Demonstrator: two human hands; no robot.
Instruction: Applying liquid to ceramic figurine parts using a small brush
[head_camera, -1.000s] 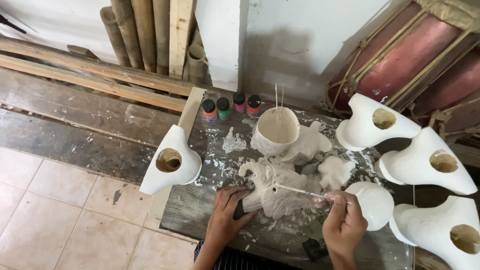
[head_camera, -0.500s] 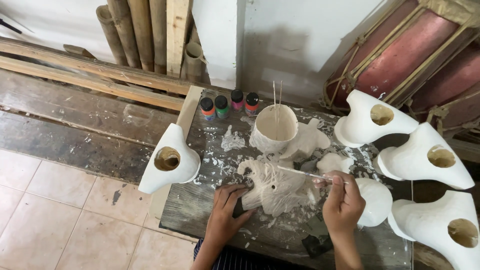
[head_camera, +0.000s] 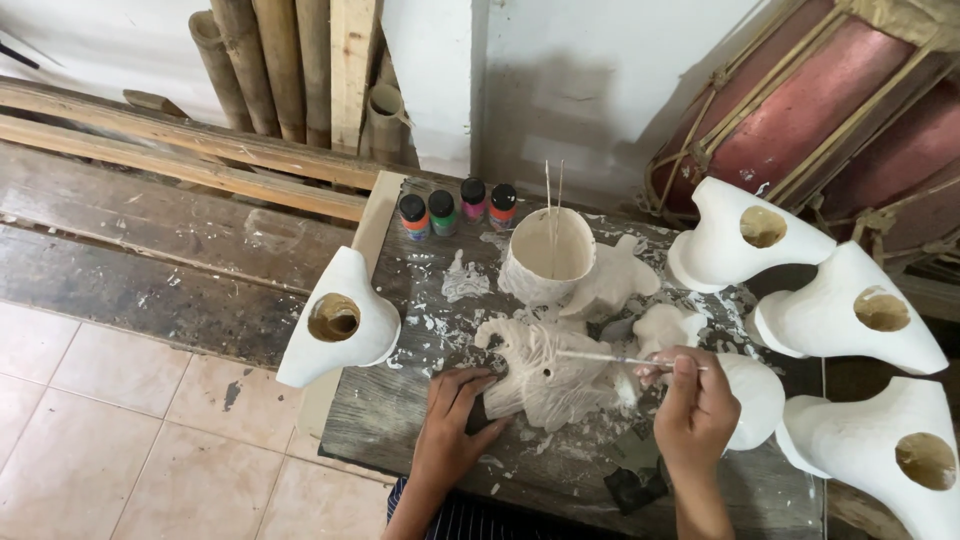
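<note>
Steadying a white carved figure (head_camera: 545, 375) with the left hand (head_camera: 455, 415), fingers spread and pressing its left end at about 9 o'clock of the piece, not closed around it. Pinching a thin brush (head_camera: 610, 357) in the right hand (head_camera: 695, 410), fingers closed on the handle near 3 o'clock of the figure, tip lying across its top. Figure resting near the middle of the paint-spattered table (head_camera: 400, 420), just in front of the person.

Standing at 12 o'clock of the figure: a white-coated cup (head_camera: 548, 255) with two thin sticks (head_camera: 553, 190) rising from it. Lining up at 11 o'clock, along the far table edge: four small paint bottles (head_camera: 457, 208) with dark caps. Leaning against the cup at its 3 o'clock: another white figure (head_camera: 615, 275). Lying at 2 o'clock of the held piece, just beyond the right hand: a small white piece (head_camera: 665, 325).

Hanging off the table's left edge at 9 o'clock: a white hollow form (head_camera: 335, 320) with a round opening. Crowding the right side from 1 to 4 o'clock: three more such forms (head_camera: 850, 310), and a rounded white one (head_camera: 755, 400) touching the right hand. Leaning against the wall at 11 o'clock: bamboo poles (head_camera: 250, 60) and planks (head_camera: 180, 150).
</note>
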